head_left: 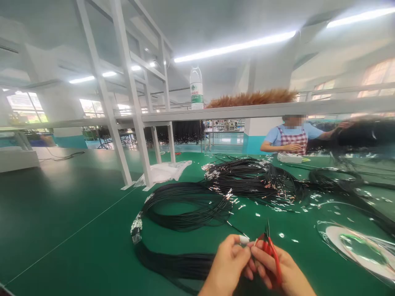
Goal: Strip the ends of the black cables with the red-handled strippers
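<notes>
Near the front of the green table, my left hand (226,263) is closed in a pinch, a white covering (243,239) on one fingertip. A thin black cable (236,229) runs to its fingertips; the exact grip is partly hidden. My right hand (285,267) holds red-handled scissors (277,259), their dark blades pointing up and away. Its thumb and index finger meet the left fingertips. Left of my hands, a bundle of black cables (179,263) curves back to a clear-taped section (136,230). Loose cable ends with metal tips (228,195) lie beyond.
More black cable bundles (247,176) cover the table's back, among white scraps (257,214). A white coil (348,242) lies right. Shelf posts (145,164) stand beside a plastic bag (166,172). A bottle (196,88) is on the shelf. A person (291,137) works opposite.
</notes>
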Demonstrator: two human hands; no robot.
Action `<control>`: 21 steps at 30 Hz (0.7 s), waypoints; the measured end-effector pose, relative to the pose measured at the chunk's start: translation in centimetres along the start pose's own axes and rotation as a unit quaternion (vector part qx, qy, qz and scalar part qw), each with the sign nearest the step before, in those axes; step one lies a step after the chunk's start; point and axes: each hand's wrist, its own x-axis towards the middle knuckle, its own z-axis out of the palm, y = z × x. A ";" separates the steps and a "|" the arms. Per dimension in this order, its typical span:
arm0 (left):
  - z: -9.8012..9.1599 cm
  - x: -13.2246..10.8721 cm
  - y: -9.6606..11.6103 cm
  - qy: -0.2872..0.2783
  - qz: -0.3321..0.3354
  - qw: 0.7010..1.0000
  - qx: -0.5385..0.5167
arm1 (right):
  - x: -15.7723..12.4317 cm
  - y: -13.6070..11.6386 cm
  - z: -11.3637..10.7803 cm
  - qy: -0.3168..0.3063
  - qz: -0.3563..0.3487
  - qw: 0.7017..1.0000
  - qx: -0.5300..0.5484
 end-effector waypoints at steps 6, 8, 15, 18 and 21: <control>-0.8 -1.5 3.1 0.084 0.066 0.988 0.115 | 0.6 2.2 0.8 0.004 -0.024 0.996 -0.086; -0.5 -1.7 3.6 0.077 0.063 0.989 0.108 | 0.2 2.1 1.2 0.019 -0.041 0.994 -0.100; 0.5 -1.1 2.7 0.128 0.079 0.976 0.158 | -0.5 1.5 1.4 0.016 -0.046 0.990 -0.129; 0.4 -1.1 2.4 0.154 0.085 0.967 0.182 | -0.4 1.5 1.1 0.017 -0.044 0.990 -0.131; 0.2 -1.1 2.1 0.163 0.083 0.965 0.185 | -0.2 1.5 0.9 0.016 -0.026 0.993 -0.118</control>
